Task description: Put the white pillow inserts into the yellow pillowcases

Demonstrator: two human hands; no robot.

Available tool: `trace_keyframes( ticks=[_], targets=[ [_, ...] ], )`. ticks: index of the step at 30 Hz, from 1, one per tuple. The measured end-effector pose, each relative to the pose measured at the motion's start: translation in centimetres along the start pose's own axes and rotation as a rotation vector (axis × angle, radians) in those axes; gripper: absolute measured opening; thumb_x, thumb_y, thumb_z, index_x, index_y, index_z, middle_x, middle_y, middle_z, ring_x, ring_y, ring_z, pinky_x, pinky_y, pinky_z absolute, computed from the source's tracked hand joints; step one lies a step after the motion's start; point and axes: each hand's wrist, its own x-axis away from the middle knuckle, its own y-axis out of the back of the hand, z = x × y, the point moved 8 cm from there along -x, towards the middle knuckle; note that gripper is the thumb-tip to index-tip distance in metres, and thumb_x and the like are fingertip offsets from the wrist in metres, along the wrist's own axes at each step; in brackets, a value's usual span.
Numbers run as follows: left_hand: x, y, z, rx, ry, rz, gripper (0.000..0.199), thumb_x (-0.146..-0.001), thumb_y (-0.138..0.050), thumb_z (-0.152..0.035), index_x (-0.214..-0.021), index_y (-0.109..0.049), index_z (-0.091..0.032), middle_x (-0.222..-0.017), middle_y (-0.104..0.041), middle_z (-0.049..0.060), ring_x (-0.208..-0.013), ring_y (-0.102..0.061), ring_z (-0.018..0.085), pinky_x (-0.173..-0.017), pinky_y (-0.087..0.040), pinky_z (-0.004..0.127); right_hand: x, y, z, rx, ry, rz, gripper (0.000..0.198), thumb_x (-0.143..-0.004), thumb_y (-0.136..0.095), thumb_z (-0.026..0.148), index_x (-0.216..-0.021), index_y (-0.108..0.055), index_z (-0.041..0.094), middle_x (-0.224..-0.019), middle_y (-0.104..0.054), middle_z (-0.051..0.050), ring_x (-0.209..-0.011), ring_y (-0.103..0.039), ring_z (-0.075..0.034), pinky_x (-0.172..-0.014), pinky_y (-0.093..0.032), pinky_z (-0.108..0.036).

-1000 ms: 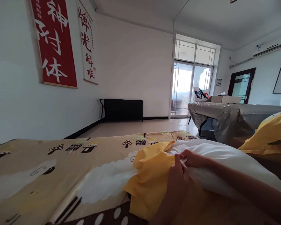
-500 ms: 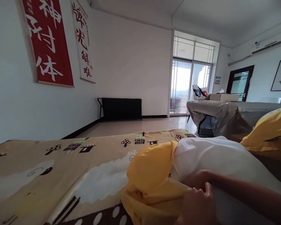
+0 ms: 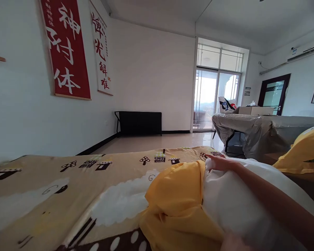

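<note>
One hand (image 3: 220,164) — half-open, touching white pillow (image 3: 222,195)

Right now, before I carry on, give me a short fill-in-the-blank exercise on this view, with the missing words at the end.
1. The right hand is at the far edge of the puffy ____ bundle.
2. The cloth at the left end of that bundle is ____.
3. The left hand, blurred, shows at the ____ edge of the picture.
4. The low panel by the far wall is ____.

Missing words: white; yellow; bottom; black.
</note>
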Motion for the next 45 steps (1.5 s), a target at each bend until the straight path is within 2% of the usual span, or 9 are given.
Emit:
trace_keyframes(
  ticks=[8,14,22,25,28,31,35,39,45],
  targets=[
    [2.9,4.5,-0.9,-0.154,-0.164,0.279,0.027,-0.073,-0.059,-0.015,-0.049,-0.048,-0.016,-0.054,-0.063,0.004,-0.035,-0.044,0.009,-0.033,-0.024,0.018,0.1,-3.2,2.4,0.087,0.045,0.036,0.045,-0.072,-0.051,0.012,-0.114,-0.063,0.022,-0.106,-0.068,-0.007,-0.098,-0.063,-0.020,-0.077,-0.045,-0.026],
    [4.8,8.8,-2.2,-0.158,-0.158,0.045,0.009,-0.078,-0.057,-0.023,-0.071,-0.064,-0.022,-0.052,-0.061,0.002,-0.039,-0.049,0.014,-0.034,-0.024,0.020,2.2,0.7,4.6,0.212,-0.049,-0.171,0.031,-0.073,-0.050,0.017,-0.099,-0.066,0.024,-0.089,-0.071,-0.006,-0.080,-0.064,-0.020,-0.064,-0.037,-0.025],
    [11.3,21.8,3.9,0.269,0.057,-0.656,0.018,-0.086,-0.043,-0.021,-0.079,-0.059,-0.021,-0.065,-0.061,-0.001,-0.063,-0.055,0.012,-0.065,-0.040,0.022,4.9,14.5,5.0,0.392,-0.151,-0.743,0.020,-0.077,-0.044,0.019,-0.081,-0.063,0.017,-0.070,-0.066,-0.007,-0.068,-0.059,-0.019,-0.068,-0.034,-0.029],
    [14.4,24.3,8.0,0.347,0.200,-0.976,0.019,-0.086,-0.044,-0.026,-0.075,-0.057,-0.019,-0.061,-0.056,-0.001,-0.061,-0.052,0.012,-0.064,-0.040,0.023,7.4,20.1,6.3,0.511,-0.028,-1.143,0.015,-0.074,-0.047,0.020,-0.064,-0.058,0.018,-0.054,-0.057,-0.003,-0.057,-0.053,-0.016,-0.063,-0.033,-0.027],
    [18.6,25.7,12.2,0.357,0.361,-1.377,0.017,-0.085,-0.047,-0.033,-0.084,-0.056,-0.018,-0.073,-0.060,0.001,-0.069,-0.055,0.014,-0.066,-0.042,0.024,9.4,22.2,7.4,0.568,0.153,-1.319,0.018,-0.076,-0.046,0.021,-0.061,-0.054,0.019,-0.049,-0.050,-0.001,-0.053,-0.048,-0.014,-0.060,-0.032,-0.028],
    [21.4,25.9,16.3,0.350,0.452,-1.593,0.053,-0.076,-0.061,-0.039,-0.123,-0.044,-0.022,-0.124,-0.053,0.009,-0.105,-0.054,0.021,-0.081,-0.044,0.029,9.9,20.2,7.7,0.588,0.294,-1.229,0.018,-0.080,-0.046,0.023,-0.065,-0.056,0.019,-0.051,-0.049,0.000,-0.053,-0.046,-0.014,-0.059,-0.031,-0.029],
    [20.2,23.4,22.3,0.764,0.437,-1.351,0.100,-0.061,-0.074,-0.043,-0.142,-0.019,-0.023,-0.143,-0.036,0.013,-0.121,-0.046,0.027,-0.092,-0.045,0.036,8.7,11.9,7.8,0.568,0.435,-0.845,0.020,-0.085,-0.042,0.020,-0.076,-0.061,0.019,-0.059,-0.056,-0.002,-0.061,-0.049,-0.014,-0.064,-0.032,-0.029],
    [18.0,20.5,23.5,1.003,0.351,-1.003,0.067,-0.062,-0.073,-0.041,-0.121,-0.052,-0.014,-0.109,-0.064,0.010,-0.097,-0.060,0.024,-0.081,-0.049,0.030,6.3,4.9,9.7,0.505,0.457,-0.470,0.022,-0.081,-0.043,0.012,-0.089,-0.063,0.017,-0.074,-0.063,-0.005,-0.074,-0.055,-0.017,-0.072,-0.034,-0.031],
    [19.6,20.7,24.2,0.891,0.468,-1.042,0.032,-0.064,-0.072,-0.040,-0.077,-0.064,-0.012,-0.071,-0.062,0.000,-0.068,-0.055,0.014,-0.062,-0.044,0.022,4.8,6.4,14.4,0.487,0.268,-0.275,0.023,-0.080,-0.045,0.011,-0.095,-0.062,0.016,-0.093,-0.063,-0.010,-0.089,-0.056,-0.023,-0.082,-0.035,-0.036]
  ],
)
